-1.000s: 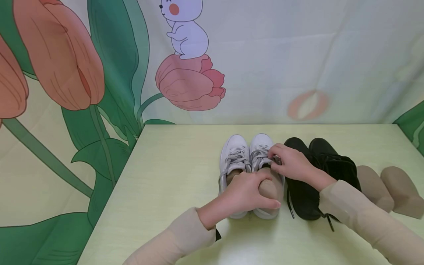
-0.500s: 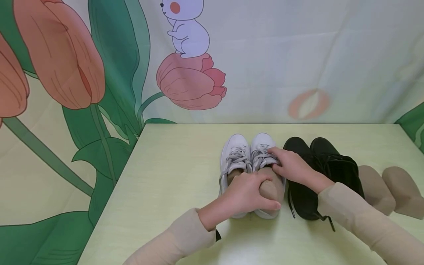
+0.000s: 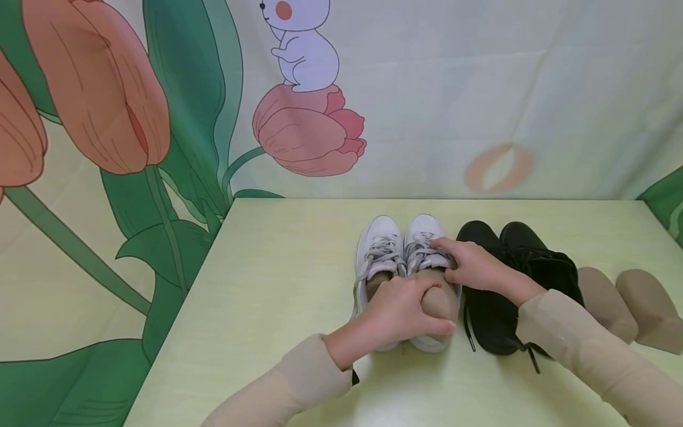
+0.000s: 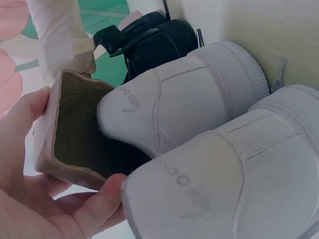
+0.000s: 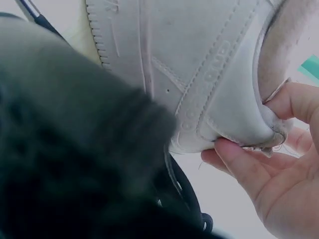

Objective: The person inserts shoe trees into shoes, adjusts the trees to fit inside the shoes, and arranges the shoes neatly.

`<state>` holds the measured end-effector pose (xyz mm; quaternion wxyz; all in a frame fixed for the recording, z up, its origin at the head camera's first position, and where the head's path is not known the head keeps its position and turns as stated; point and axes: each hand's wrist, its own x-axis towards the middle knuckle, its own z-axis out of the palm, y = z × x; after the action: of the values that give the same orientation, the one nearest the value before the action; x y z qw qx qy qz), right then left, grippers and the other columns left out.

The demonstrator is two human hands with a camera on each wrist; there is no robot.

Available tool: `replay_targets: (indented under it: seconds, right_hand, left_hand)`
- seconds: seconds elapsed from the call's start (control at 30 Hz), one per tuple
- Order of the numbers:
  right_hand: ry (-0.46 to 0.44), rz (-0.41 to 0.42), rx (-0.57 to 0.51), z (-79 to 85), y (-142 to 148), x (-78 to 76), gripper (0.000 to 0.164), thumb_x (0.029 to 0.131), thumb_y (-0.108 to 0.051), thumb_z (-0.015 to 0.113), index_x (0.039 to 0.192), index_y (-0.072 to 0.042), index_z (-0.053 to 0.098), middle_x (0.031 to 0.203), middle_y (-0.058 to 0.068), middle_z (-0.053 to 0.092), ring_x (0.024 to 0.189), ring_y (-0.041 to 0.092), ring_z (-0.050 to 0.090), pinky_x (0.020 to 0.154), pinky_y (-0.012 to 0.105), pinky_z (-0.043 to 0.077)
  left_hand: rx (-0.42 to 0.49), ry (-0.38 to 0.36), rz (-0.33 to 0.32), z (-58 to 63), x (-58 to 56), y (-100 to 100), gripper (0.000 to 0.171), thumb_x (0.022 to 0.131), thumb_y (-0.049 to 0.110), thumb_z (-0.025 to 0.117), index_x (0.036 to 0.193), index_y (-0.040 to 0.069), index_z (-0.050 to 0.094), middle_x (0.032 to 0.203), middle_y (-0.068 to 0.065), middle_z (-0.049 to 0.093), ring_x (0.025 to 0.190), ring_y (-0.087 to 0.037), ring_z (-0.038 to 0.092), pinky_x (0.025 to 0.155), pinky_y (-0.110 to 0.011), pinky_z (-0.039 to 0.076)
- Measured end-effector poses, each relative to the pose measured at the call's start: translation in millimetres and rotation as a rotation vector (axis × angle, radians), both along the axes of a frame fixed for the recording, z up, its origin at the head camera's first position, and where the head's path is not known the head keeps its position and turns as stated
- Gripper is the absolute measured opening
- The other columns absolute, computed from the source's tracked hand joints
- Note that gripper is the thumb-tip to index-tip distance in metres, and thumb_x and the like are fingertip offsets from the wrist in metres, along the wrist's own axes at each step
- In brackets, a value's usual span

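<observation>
Two white lace-up sneakers stand side by side, toes pointing away. A hollow beige shoe form (image 3: 439,305) sits in the opening of the right-hand sneaker (image 3: 425,228). My left hand (image 3: 397,311) grips this form, and its hollow back (image 4: 75,129) faces the left wrist camera. At the same sneaker, my right hand (image 3: 472,267) pinches the edge of the opening beside the tongue. In the right wrist view the thumb and fingers (image 5: 239,157) meet at that edge. The left-hand sneaker (image 3: 380,228) has brown material inside, partly hidden by my left hand.
A pair of black lace-up shoes (image 3: 482,320) stands right of the sneakers, under my right forearm. Two more beige shoe forms (image 3: 605,302) lie farther right on the pale table (image 3: 277,284). A flower-printed cloth (image 3: 416,118) hangs behind.
My right hand has shifted from pulling at the sneaker's edge, with a dark gap showing, to lying closer over the laces and tongue. My left hand stays on the form, slightly farther right.
</observation>
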<state>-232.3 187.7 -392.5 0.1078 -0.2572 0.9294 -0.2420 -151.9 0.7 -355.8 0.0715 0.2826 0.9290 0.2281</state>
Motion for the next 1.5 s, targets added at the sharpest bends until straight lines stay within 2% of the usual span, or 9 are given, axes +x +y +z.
replay_targets:
  seconds: [0.2, 0.37, 0.53, 0.77, 0.93, 1.03, 1.13, 1.3, 1.5]
  right_hand:
    - [0.013, -0.039, -0.025, -2.4, 0.4, 2.4, 0.051, 0.077, -0.003, 0.055, 0.127, -0.006, 0.042, 0.068, 0.002, 0.050, 0.052, 0.012, 0.039, 0.052, 0.026, 0.036]
    - [0.127, -0.068, -0.059, -7.2, 1.7, 7.5, 0.039, 0.078, -0.007, 0.058, 0.117, -0.007, 0.049, 0.081, 0.004, 0.056, 0.058, 0.012, 0.043, 0.056, 0.026, 0.037]
    - [0.250, -0.090, -0.090, -14.3, 3.4, 12.1, 0.016, 0.080, -0.010, 0.060, 0.094, -0.009, 0.054, 0.073, 0.001, 0.054, 0.060, 0.010, 0.043, 0.056, 0.025, 0.037]
    - [0.337, -0.087, -0.119, -18.8, 4.3, 14.0, 0.007, 0.079, -0.010, 0.063, 0.084, -0.010, 0.057, 0.070, -0.001, 0.056, 0.057, 0.008, 0.043, 0.053, 0.023, 0.037]
    - [0.337, -0.091, -0.141, -20.6, 4.5, 14.0, 0.008, 0.079, -0.009, 0.063, 0.078, -0.011, 0.056, 0.071, 0.002, 0.059, 0.053, 0.006, 0.040, 0.050, 0.021, 0.035]
    - [0.325, -0.090, -0.160, -20.5, 4.9, 13.9, 0.009, 0.078, -0.007, 0.063, 0.077, -0.010, 0.056, 0.088, 0.012, 0.066, 0.052, 0.005, 0.039, 0.050, 0.020, 0.035]
    - [0.309, -0.082, -0.177, -19.2, 4.9, 14.2, 0.009, 0.077, -0.003, 0.063, 0.076, -0.008, 0.056, 0.107, 0.021, 0.061, 0.051, 0.005, 0.039, 0.050, 0.020, 0.035]
    - [0.272, -0.075, -0.183, -16.1, 4.3, 14.0, 0.008, 0.076, 0.000, 0.060, 0.075, -0.007, 0.056, 0.109, 0.024, 0.059, 0.052, 0.006, 0.039, 0.050, 0.020, 0.034]
    - [0.240, -0.071, -0.168, -15.3, 4.1, 13.3, 0.009, 0.074, 0.003, 0.061, 0.077, -0.005, 0.058, 0.110, 0.025, 0.058, 0.053, 0.007, 0.041, 0.050, 0.020, 0.035]
  left_hand:
    - [0.030, 0.031, 0.037, -5.2, 4.1, 0.3, 0.061, 0.069, 0.056, 0.064, 0.120, 0.026, 0.050, 0.118, 0.010, 0.055, 0.095, -0.011, 0.056, 0.077, -0.029, 0.044]
    - [0.112, 0.055, 0.092, -16.7, 13.0, 0.1, 0.073, 0.070, 0.059, 0.061, 0.130, 0.023, 0.039, 0.133, 0.002, 0.043, 0.117, -0.014, 0.047, 0.088, -0.033, 0.043]
    - [0.168, 0.064, 0.116, -27.6, 19.8, 3.0, 0.085, 0.070, 0.058, 0.062, 0.137, 0.019, 0.028, 0.142, -0.007, 0.030, 0.131, -0.020, 0.030, 0.093, -0.040, 0.040]
    - [0.219, 0.025, 0.148, -32.6, 23.3, 6.8, 0.083, 0.072, 0.056, 0.062, 0.137, 0.015, 0.029, 0.144, -0.011, 0.025, 0.130, -0.021, 0.030, 0.091, -0.043, 0.041]
    - [0.217, 0.063, 0.148, -35.3, 23.7, 8.8, 0.081, 0.072, 0.056, 0.062, 0.134, 0.012, 0.033, 0.143, -0.011, 0.029, 0.129, -0.021, 0.033, 0.090, -0.043, 0.042]
    - [0.209, 0.094, 0.148, -37.1, 23.1, 9.7, 0.080, 0.071, 0.056, 0.062, 0.132, 0.011, 0.035, 0.141, -0.011, 0.032, 0.128, -0.021, 0.035, 0.090, -0.042, 0.042]
    - [0.220, 0.132, 0.141, -37.8, 22.0, 10.6, 0.079, 0.071, 0.056, 0.063, 0.130, 0.011, 0.037, 0.139, -0.010, 0.036, 0.127, -0.021, 0.036, 0.091, -0.040, 0.042]
    - [0.257, 0.182, 0.121, -36.9, 18.4, 12.0, 0.073, 0.071, 0.053, 0.065, 0.125, 0.012, 0.039, 0.131, -0.004, 0.044, 0.125, -0.019, 0.039, 0.089, -0.038, 0.044]
    - [0.235, 0.167, 0.130, -34.3, 14.0, 14.0, 0.069, 0.070, 0.054, 0.064, 0.122, 0.015, 0.040, 0.130, -0.005, 0.044, 0.116, -0.017, 0.047, 0.082, -0.039, 0.046]
